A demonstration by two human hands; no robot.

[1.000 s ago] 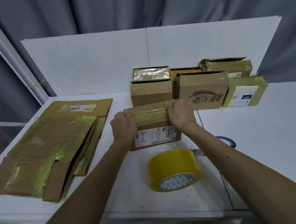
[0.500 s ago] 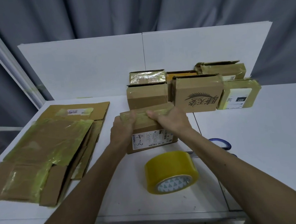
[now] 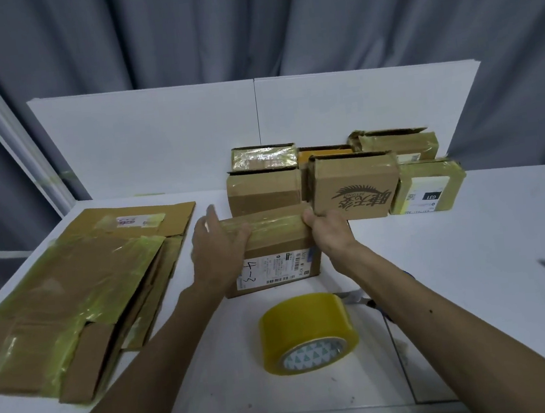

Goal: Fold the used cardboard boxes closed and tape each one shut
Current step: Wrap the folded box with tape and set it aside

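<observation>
On the box [image 3: 277, 236] — left hand [image 3: 217, 255], right hand [image 3: 330, 237].

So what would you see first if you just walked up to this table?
The fat yellow roll of packing tape pops out first, lying near the front of the white table. Just behind it, the left hand rests on one end of the brown cardboard box marked 4-3 and the right hand grips the other end. A pile of flattened cardboard boxes lies at the table's left side.
</observation>
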